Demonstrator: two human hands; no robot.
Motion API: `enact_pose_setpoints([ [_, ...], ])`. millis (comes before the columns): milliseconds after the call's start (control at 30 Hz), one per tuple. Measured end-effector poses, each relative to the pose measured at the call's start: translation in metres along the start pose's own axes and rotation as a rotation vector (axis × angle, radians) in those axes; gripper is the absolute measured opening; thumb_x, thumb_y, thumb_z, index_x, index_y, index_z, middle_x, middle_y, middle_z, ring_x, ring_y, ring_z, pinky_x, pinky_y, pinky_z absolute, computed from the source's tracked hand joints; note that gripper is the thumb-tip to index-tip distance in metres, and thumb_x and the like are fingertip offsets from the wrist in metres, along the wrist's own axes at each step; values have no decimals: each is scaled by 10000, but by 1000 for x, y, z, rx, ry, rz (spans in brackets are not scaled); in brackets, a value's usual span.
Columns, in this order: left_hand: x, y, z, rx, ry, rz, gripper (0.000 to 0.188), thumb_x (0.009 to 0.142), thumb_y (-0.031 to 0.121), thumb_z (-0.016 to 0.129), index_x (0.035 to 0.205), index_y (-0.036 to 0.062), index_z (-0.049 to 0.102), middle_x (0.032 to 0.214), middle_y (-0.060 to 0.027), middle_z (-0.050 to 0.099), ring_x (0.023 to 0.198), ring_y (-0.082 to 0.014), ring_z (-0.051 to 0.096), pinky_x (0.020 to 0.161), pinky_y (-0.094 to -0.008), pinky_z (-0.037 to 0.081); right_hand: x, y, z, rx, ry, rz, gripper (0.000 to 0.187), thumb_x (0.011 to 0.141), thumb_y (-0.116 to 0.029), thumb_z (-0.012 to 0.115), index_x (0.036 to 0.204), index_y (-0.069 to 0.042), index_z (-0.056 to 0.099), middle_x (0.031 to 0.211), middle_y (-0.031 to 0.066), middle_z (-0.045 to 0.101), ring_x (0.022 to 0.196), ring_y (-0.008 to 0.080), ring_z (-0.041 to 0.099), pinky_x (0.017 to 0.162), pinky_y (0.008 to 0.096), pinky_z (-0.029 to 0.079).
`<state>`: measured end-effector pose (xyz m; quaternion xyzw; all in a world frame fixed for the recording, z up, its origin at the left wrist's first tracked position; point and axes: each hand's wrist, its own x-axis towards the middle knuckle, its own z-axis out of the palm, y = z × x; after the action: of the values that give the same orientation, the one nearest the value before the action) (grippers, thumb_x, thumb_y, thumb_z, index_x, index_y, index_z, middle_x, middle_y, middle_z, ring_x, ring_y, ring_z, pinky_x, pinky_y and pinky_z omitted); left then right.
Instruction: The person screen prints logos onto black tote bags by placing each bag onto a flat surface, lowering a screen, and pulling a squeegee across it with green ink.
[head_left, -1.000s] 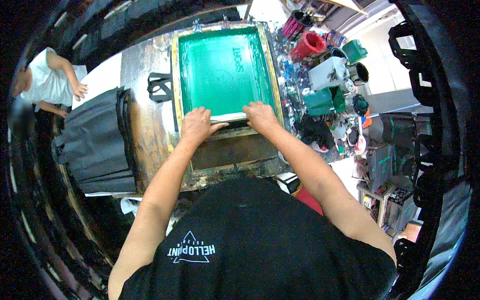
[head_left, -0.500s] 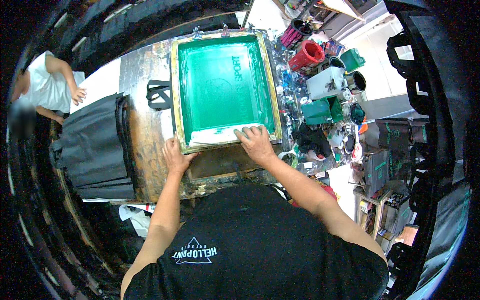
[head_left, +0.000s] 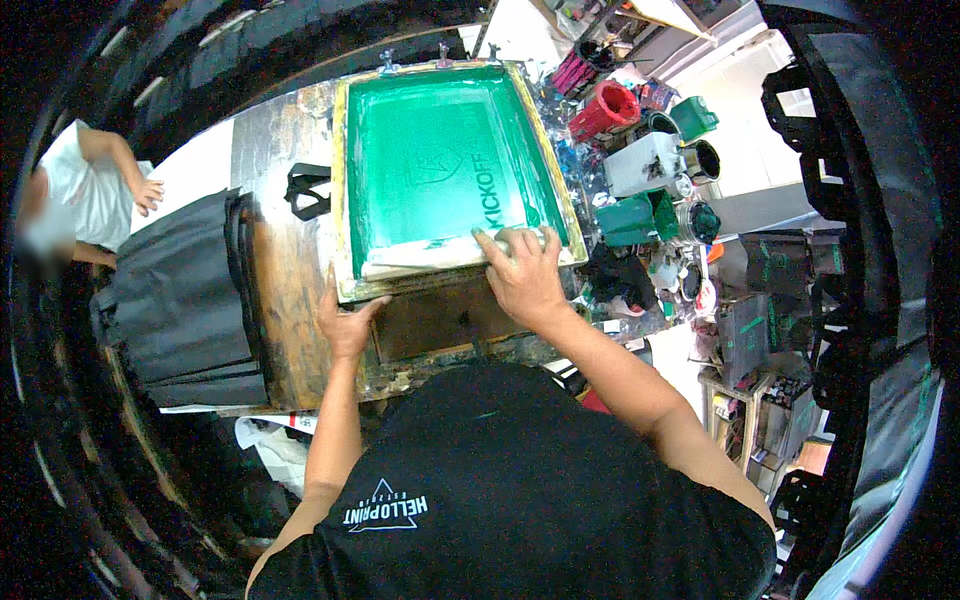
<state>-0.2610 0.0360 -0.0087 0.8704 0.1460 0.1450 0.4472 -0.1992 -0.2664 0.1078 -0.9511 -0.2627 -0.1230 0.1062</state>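
A screen printing frame (head_left: 343,200), its mesh coated in wet green ink with a dark design showing, is tilted up along its near side. Over that near edge my right hand (head_left: 530,275) curls its fingers, shut on the frame, with the fingertips by a pale squeegee (head_left: 420,255) lying inside. My left hand (head_left: 345,322) is at the near left corner, fingers up along the outside and thumb spread away; whether it touches the frame is hard to see. Beneath the raised edge a dark surface (head_left: 430,325) shows, partly hidden.
Clamps (head_left: 443,58) hold the frame's far side. Black bags (head_left: 185,295) lie stacked at left, and black handles (head_left: 308,190) poke out beside the frame. Another person's hand (head_left: 147,195) is at the far left. A red ink tub (head_left: 603,112) and several other containers crowd the right side.
The frame's near side has risen, lifted by my right hand, and its near corners now look wider apart. My left hand has stayed nearly in place. The other person's arm has shifted slightly.
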Motion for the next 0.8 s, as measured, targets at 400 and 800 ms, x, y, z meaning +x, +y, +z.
enact_pose_setpoints([
  [400,132,177,-38,-521,315,243,759,877,231,826,1460,-55,433,1069,-77,592,871,-153,534,819,-286,466,197,40,-114,-312,435,-81,469,856,-572,662,1053,-150,714,920,90,686,944,280,659,869,494,373],
  [800,47,-35,54,461,-18,-192,780,823,432,809,1270,-121,490,1228,-351,531,1185,-490,511,1020,-545,409,251,44,-153,-80,452,-55,632,913,-661,561,712,-65,617,690,160,638,736,343,633,792,479,405],
])
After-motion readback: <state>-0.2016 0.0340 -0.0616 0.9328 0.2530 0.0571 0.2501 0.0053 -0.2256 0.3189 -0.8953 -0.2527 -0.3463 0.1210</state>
